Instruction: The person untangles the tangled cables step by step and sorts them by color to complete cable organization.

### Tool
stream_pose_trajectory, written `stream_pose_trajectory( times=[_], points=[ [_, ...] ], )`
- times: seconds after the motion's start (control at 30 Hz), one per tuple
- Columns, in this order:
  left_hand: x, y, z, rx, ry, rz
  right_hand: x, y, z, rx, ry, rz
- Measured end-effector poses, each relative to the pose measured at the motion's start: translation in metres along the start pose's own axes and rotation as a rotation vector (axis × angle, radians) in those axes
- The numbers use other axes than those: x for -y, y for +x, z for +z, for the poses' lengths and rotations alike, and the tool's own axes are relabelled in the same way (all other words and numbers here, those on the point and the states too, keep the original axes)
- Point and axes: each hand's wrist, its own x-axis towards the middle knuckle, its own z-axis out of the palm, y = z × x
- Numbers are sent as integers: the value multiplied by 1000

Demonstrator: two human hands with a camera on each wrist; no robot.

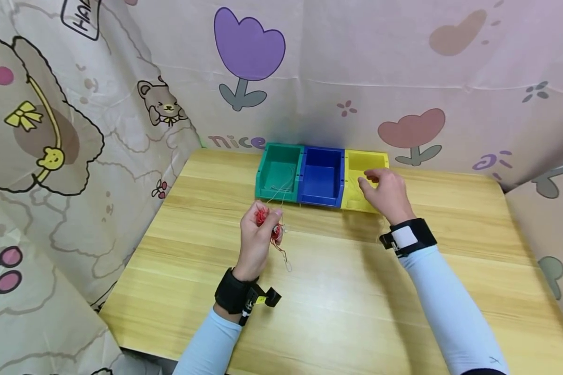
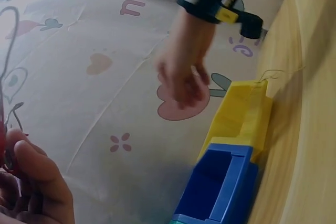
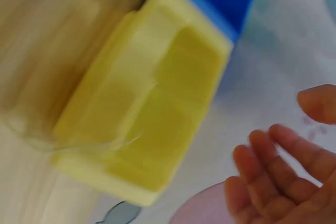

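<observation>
My left hand (image 1: 253, 242) grips a tangled bundle of thin red wires (image 1: 261, 215) in front of the bins, with loose ends dangling below the fingers. Darker bits show in the bundle, too small to tell apart. My right hand (image 1: 388, 195) is over the yellow bin (image 3: 105, 108), fingers loosely bent, the thumb apart, nothing between them in the right wrist view. A thin pale yellow wire (image 2: 278, 71) hangs over that bin's front edge. Thin pale wires lie in the green bin (image 1: 259, 179), some reaching toward the left hand.
The blue bin (image 1: 341, 177) stands between the green and yellow ones, all side by side at the back of the wooden table (image 1: 319, 302). Behind them hangs a printed cloth (image 1: 328, 47), which also covers the left side.
</observation>
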Motion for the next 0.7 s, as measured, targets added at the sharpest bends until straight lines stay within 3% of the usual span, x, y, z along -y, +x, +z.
stream_pose_trajectory(
  times=[0.23, 0.4, 0.57, 0.7],
  points=[
    [4, 1, 2, 4, -6, -30, 46, -17, -8, -56, 194, -261],
    [7, 2, 4, -1, -3, -35, 76, -33, -1, -72, 292, -462],
    [7, 2, 6, -8, 25, -66, 105, -49, 6, -8, 409, -598],
    [7, 2, 7, -18, 53, -74, 121, -60, 12, 71, 460, -628]
  ],
)
